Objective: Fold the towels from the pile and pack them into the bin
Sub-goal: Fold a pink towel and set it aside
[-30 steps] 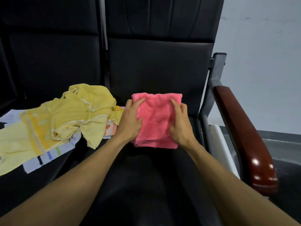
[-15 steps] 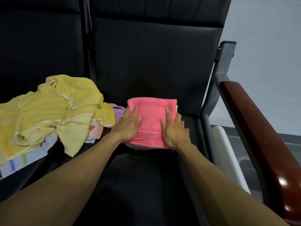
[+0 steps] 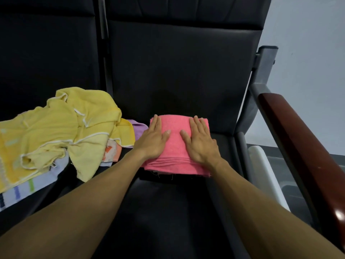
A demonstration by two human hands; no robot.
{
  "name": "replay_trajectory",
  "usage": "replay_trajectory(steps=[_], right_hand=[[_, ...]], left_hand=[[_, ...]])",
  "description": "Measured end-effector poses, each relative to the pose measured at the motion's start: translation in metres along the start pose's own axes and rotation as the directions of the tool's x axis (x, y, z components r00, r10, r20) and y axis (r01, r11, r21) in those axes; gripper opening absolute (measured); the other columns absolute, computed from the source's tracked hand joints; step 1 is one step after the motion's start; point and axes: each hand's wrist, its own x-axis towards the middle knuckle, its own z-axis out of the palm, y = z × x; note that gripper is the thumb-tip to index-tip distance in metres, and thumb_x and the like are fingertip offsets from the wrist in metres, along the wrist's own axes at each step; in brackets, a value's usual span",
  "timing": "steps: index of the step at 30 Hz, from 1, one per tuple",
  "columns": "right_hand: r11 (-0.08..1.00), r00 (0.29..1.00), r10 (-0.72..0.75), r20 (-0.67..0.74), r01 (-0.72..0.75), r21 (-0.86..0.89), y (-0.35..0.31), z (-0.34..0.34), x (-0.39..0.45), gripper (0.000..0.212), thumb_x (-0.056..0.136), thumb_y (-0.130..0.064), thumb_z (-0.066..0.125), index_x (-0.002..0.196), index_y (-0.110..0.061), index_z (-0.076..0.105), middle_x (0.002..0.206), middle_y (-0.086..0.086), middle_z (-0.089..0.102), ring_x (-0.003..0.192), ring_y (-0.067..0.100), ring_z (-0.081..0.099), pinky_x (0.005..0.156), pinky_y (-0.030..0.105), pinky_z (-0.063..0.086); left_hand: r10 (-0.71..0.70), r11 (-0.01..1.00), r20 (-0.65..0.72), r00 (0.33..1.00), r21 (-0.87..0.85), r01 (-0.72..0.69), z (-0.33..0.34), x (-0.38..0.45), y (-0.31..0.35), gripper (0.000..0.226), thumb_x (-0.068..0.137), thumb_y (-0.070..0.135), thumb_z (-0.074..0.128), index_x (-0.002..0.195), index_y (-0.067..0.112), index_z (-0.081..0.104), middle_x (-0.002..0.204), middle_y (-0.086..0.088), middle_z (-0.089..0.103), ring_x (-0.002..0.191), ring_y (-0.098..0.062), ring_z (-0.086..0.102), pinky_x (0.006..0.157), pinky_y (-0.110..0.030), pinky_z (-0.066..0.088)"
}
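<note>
The pink towel [image 3: 176, 144] lies folded into a thick rectangle on the black seat [image 3: 168, 212], near the seat's back edge, with its layered fold edges facing the person. Both hands lie flat on top of it with straight fingers pointing away from the person. The left hand [image 3: 153, 141] presses the towel's left side, its outer edge reaching over the towel's left border. The right hand [image 3: 200, 143] presses the right side, thumb turned inward. Neither hand curls round the cloth; both are flat and holding nothing. A strip of pink shows between the two thumbs.

To the left, on the next seat, sits the pile [image 3: 61, 135] of unfolded towels. A crumpled yellow towel [image 3: 84, 116] with pale trim lies on top. Under it show a purple cloth [image 3: 137, 126], an orange patterned one [image 3: 112, 152], and a pale towel with coloured stripes [image 3: 24, 189]. The purple cloth lies just beside the left hand.

To the right stands a dark red wooden armrest [image 3: 302, 152] on a grey metal frame [image 3: 261, 75]. Below the armrest a white rim [image 3: 265, 172] shows; what it belongs to is unclear.
</note>
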Motion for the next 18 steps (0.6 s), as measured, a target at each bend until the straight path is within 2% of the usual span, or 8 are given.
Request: replay_trajectory(steps=[3, 5, 9, 11, 13, 15, 16, 18], right_hand=[[0.991, 0.999, 0.040, -0.030, -0.036, 0.125, 0.003, 0.005, 0.008, 0.066, 0.105, -0.054, 0.020, 0.161, -0.022, 0.003, 0.167, -0.012, -0.009, 0.151, 0.006, -0.015, 0.120, 0.059, 0.016], [0.983, 0.996, 0.064, -0.056, -0.053, 0.176, 0.003, 0.008, 0.012, 0.063, 0.106, -0.050, 0.019, 0.160, -0.022, 0.003, 0.167, -0.010, -0.010, 0.153, 0.012, -0.011, 0.122, 0.055, 0.015], [0.928, 0.976, 0.219, 0.005, -0.210, 0.307, 0.010, 0.005, 0.015, 0.061, 0.104, -0.056, 0.021, 0.158, -0.039, -0.002, 0.164, 0.014, 0.003, 0.144, 0.041, 0.027, 0.118, 0.058, 0.025], [0.900, 0.954, 0.293, 0.054, -0.295, 0.320, 0.009, 0.000, 0.015, 0.065, 0.102, -0.060, 0.026, 0.156, -0.045, -0.007, 0.158, 0.023, 0.015, 0.139, 0.044, 0.033, 0.116, 0.060, 0.026], [0.842, 0.917, 0.385, 0.107, -0.396, 0.366, 0.013, -0.006, 0.015, 0.079, 0.097, -0.066, 0.037, 0.156, -0.042, -0.010, 0.156, 0.026, 0.017, 0.140, 0.045, 0.029, 0.117, 0.058, 0.025], [0.787, 0.892, 0.419, 0.169, -0.450, 0.422, 0.018, -0.011, 0.014, 0.100, 0.085, -0.078, 0.047, 0.158, -0.036, -0.005, 0.156, 0.025, 0.024, 0.139, 0.045, 0.034, 0.116, 0.057, 0.029], [0.777, 0.893, 0.408, 0.191, -0.450, 0.440, 0.020, -0.012, 0.013, 0.111, 0.073, -0.086, 0.050, 0.159, -0.032, 0.004, 0.153, 0.020, 0.034, 0.135, 0.042, 0.042, 0.114, 0.057, 0.034], [0.793, 0.907, 0.368, 0.204, -0.420, 0.442, 0.029, -0.011, 0.016, 0.128, 0.049, -0.097, 0.049, 0.152, -0.022, 0.029, 0.140, 0.010, 0.054, 0.122, 0.035, 0.056, 0.106, 0.055, 0.044]], left_hand=[[0.005, 0.996, -0.040, 0.999, -0.087, -0.008, 0.007, 0.004, 0.000, 0.068, 0.109, 0.044, 0.024, 0.160, 0.014, -0.008, 0.168, 0.004, -0.016, 0.155, -0.011, -0.002, 0.123, -0.031, 0.009], [-0.011, 0.990, -0.075, 0.997, -0.144, 0.001, 0.010, 0.008, -0.002, 0.065, 0.109, 0.041, 0.024, 0.161, 0.015, -0.005, 0.168, 0.005, -0.014, 0.155, -0.010, -0.001, 0.121, -0.028, 0.009], [-0.098, 0.966, -0.051, 0.994, -0.246, 0.082, 0.007, 0.014, 0.000, 0.065, 0.108, 0.047, 0.026, 0.161, 0.025, -0.005, 0.169, -0.003, -0.009, 0.155, -0.022, 0.010, 0.124, -0.036, 0.014], [-0.164, 0.933, -0.031, 0.986, -0.331, 0.144, 0.005, 0.017, -0.003, 0.069, 0.104, 0.056, 0.031, 0.160, 0.037, -0.005, 0.167, -0.012, 0.014, 0.148, -0.033, 0.031, 0.120, -0.041, 0.028], [-0.263, 0.854, -0.017, 0.965, -0.469, 0.224, 0.002, 0.014, -0.007, 0.093, 0.087, 0.076, 0.045, 0.160, 0.035, 0.005, 0.156, -0.011, 0.039, 0.134, -0.036, 0.048, 0.112, -0.045, 0.041], [-0.362, 0.745, 0.024, 0.932, -0.593, 0.305, 0.001, 0.008, -0.009, 0.125, 0.056, 0.091, 0.055, 0.154, 0.019, 0.027, 0.139, -0.011, 0.057, 0.119, -0.032, 0.060, 0.104, -0.047, 0.050], [-0.373, 0.714, 0.055, 0.926, -0.620, 0.324, 0.002, 0.004, -0.010, 0.126, 0.054, 0.092, 0.058, 0.149, 0.013, 0.037, 0.131, -0.010, 0.062, 0.113, -0.030, 0.064, 0.100, -0.046, 0.053], [-0.347, 0.725, 0.110, 0.931, -0.599, 0.340, 0.003, -0.003, -0.012, 0.105, 0.069, 0.088, 0.057, 0.141, 0.011, 0.052, 0.124, -0.009, 0.067, 0.107, -0.028, 0.067, 0.100, -0.044, 0.054]])
